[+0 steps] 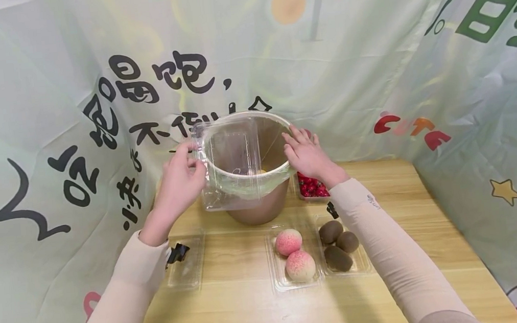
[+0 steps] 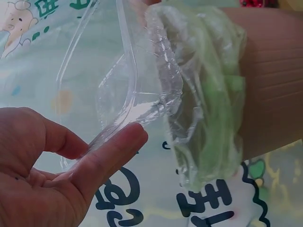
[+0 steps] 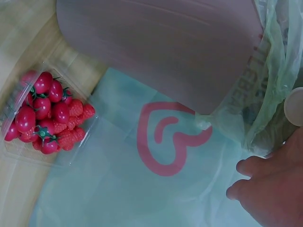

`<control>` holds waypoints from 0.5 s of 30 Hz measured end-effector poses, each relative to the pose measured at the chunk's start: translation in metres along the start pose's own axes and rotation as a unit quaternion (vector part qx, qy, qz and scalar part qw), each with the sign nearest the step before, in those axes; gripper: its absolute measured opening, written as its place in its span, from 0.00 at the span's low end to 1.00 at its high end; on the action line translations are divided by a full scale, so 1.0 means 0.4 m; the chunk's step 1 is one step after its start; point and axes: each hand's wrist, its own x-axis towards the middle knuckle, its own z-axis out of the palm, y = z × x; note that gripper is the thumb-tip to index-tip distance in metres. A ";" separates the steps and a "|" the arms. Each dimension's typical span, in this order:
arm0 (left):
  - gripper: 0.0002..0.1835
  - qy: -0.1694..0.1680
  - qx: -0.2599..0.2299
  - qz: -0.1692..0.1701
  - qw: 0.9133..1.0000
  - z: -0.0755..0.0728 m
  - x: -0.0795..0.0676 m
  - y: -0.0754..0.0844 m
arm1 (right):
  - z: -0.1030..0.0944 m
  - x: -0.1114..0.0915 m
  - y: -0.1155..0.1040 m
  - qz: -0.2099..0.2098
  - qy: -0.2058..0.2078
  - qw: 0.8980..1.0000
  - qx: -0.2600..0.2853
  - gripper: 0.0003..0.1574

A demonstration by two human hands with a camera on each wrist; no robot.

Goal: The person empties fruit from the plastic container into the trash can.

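Observation:
My left hand (image 1: 181, 176) pinches the left edge of a clear plastic box (image 1: 233, 194), thumb on one side and fingers on the other. The box is held tilted up over the mouth of a brown bin (image 1: 260, 212), overlapping its rim in the head view. A pale green plastic bag (image 2: 213, 94) lines the bin and folds down over its outside. My right hand (image 1: 306, 152) grips the far-right part of the bin's rim through the bag, its fingers partly hidden in the right wrist view. Something small and yellow (image 1: 262, 171) shows inside the bin.
Right of the bin, a clear box holds cherry tomatoes (image 3: 42, 106) and raspberries (image 3: 71, 125). Nearer stand boxes with two pink-and-white peaches (image 1: 300, 265) and several brown kiwis (image 1: 338, 258). A clear tray (image 1: 187, 273) with a black piece lies left. Printed cloth surrounds the wooden table (image 1: 234, 307).

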 end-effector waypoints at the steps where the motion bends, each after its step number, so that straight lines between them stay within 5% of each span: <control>1: 0.24 -0.004 0.002 -0.003 1.000 -0.001 -0.009 -0.005 | -0.001 0.000 -0.001 -0.001 -0.001 1.000 -0.003 0.42; 15: 0.23 -0.044 -0.026 -0.029 0.998 0.024 -0.102 -0.069 | -0.005 0.002 -0.005 0.004 -0.006 1.000 -0.011 0.41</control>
